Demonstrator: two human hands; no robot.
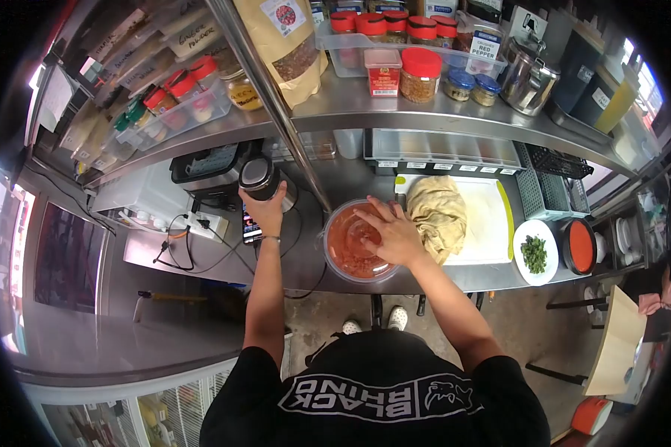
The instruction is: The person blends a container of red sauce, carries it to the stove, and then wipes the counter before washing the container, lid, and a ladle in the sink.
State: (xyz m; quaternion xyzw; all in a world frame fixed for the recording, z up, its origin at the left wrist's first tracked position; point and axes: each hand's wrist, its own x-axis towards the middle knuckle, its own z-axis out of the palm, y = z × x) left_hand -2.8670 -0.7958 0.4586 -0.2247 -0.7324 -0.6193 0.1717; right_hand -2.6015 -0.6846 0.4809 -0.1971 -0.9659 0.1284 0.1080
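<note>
My left hand is wrapped round a dark cylindrical canister with a silver top, near the back of the steel counter. Just below that hand, a phone with a lit screen lies beside some cables. Fingers spread, my right hand rests over the top of a round clear tub with reddish-orange contents. A crumpled beige cloth lies just right of that hand, on a white cutting board with green ends.
Right of the board are a white plate of chopped greens and a dark container of red sauce. A steel shelf with spice jars overhangs the counter. A power strip with cables lies at left.
</note>
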